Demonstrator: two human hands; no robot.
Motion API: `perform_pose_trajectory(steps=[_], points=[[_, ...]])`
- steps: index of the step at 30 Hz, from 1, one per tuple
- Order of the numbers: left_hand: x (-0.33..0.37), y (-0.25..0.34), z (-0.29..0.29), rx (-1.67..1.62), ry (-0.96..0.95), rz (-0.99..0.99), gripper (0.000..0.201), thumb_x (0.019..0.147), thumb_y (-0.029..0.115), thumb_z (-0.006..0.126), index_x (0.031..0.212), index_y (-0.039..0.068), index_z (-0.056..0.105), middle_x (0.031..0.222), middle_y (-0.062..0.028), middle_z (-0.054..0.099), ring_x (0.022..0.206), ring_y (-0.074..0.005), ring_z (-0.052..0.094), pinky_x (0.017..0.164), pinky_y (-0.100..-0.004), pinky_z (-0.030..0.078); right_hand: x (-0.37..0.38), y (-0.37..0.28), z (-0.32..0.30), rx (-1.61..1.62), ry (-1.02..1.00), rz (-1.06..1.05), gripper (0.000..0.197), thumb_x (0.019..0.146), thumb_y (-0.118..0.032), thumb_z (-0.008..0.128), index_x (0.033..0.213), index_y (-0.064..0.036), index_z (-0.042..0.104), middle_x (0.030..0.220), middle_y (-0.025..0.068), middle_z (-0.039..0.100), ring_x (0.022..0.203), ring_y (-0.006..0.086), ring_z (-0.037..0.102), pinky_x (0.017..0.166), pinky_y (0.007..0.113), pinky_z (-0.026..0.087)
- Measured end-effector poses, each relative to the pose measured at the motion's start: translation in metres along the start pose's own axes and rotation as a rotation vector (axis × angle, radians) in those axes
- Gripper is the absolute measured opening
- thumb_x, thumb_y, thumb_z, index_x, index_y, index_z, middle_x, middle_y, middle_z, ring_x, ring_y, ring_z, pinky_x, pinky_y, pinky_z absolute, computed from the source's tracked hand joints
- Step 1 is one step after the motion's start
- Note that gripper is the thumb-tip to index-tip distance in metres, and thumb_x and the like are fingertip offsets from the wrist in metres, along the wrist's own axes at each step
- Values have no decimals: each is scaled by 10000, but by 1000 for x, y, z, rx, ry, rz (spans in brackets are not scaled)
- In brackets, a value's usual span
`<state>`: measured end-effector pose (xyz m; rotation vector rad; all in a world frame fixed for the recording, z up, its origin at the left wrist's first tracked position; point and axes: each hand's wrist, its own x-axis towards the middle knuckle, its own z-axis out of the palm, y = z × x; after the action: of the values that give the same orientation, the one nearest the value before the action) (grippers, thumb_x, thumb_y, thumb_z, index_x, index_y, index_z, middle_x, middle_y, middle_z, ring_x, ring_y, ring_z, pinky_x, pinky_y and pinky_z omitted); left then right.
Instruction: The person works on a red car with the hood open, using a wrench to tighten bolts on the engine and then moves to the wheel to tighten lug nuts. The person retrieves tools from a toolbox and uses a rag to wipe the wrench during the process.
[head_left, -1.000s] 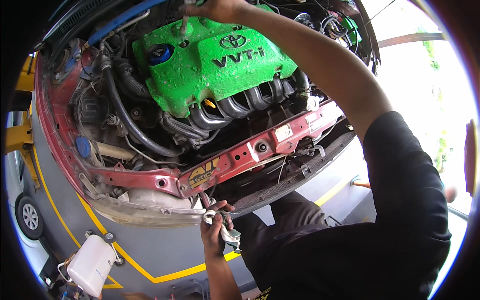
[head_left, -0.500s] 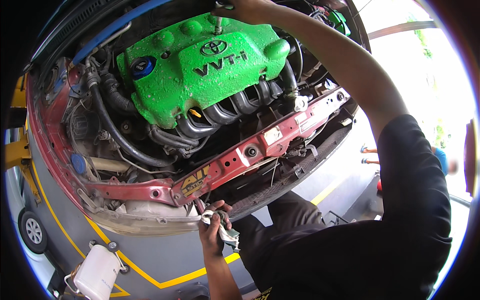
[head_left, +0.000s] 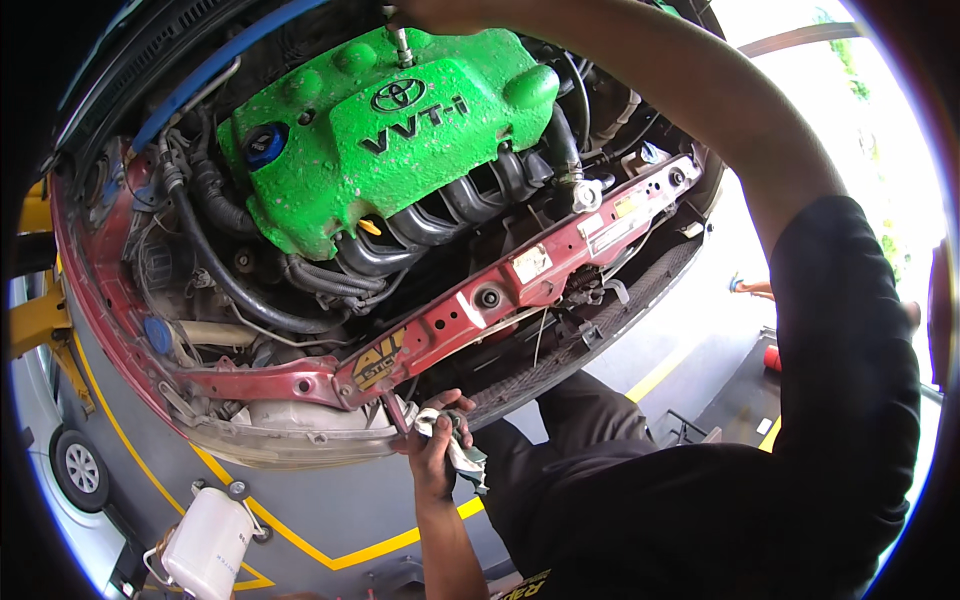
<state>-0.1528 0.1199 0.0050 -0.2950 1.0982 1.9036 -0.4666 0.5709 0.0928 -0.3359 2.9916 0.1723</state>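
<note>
At the far edge of a speckled bright green engine cover, my right hand is closed around the top of a socket wrench. Its shiny metal shaft stands on the cover, tilted slightly. The picture's upper edge cuts off part of this hand and the tool's upper end. Down by the car's front edge, my left hand grips a crumpled white and grey-green rag. A blue oil filler cap sits on the cover's left side, and a yellow dipstick handle shows at its near edge.
A red front crossmember runs between me and the engine. Black hoses curve along the left of the bay. A blue bar crosses the far left. On the floor stand a white tank and a yellow lift arm.
The view has shifted a little, so the engine sits slightly further left and up. My right hand stays on the socket wrench, its arm higher in the picture. My left hand still holds the rag.
</note>
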Motion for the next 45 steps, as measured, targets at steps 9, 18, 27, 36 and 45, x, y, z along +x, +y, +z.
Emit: perform_pose_trajectory(steps=[9, 18, 27, 36, 45], points=[[-3, -2, -1, -10, -21, 11, 434, 1036, 255, 628, 1346, -41, 561, 1155, -192, 600, 844, -142, 577, 688, -278, 526, -14, -16, 7, 67, 216, 136, 317, 1062, -326, 504, 1249, -86, 591, 1134, 201, 676, 1012, 365, 715, 812, 504, 581], [-12, 2, -8, 5, -5, 27, 406, 1031, 230, 608, 1325, -49, 595, 1131, -200, 614, 818, -146, 581, 667, -283, 524, -19, -4, 6, 121, 154, 189, 416, 1060, -425, 498, 1284, -76, 464, 903, 248, 723, 888, 457, 716, 747, 560, 548], [-16, 9, -6, -25, -31, 2, 387, 1047, 227, 612, 1339, -27, 605, 1164, -167, 632, 825, -117, 566, 689, -256, 503, -14, -26, 6, -2, 131, 276, 422, 1060, -388, 494, 1386, -120, 504, 1099, 209, 704, 1005, 396, 725, 819, 519, 581], [-15, -4, 1, -10, 20, -12, 416, 1039, 256, 634, 1339, -31, 597, 1151, -166, 638, 815, -122, 570, 685, -261, 509, -8, 35, -7, 530, 423, 239, 597, 979, -519, 609, 1343, -47, 593, 1033, 227, 721, 1091, 404, 686, 926, 499, 529], [60, -4, 70, 55, -97, -40, 451, 1051, 333, 577, 1314, -32, 607, 1050, -145, 656, 776, -112, 577, 622, -263, 511, -194, -10, 2, 507, -325, 105, 303, 1051, -327, 572, 1183, -71, 667, 1086, 150, 694, 1096, 335, 652, 996, 457, 489]])
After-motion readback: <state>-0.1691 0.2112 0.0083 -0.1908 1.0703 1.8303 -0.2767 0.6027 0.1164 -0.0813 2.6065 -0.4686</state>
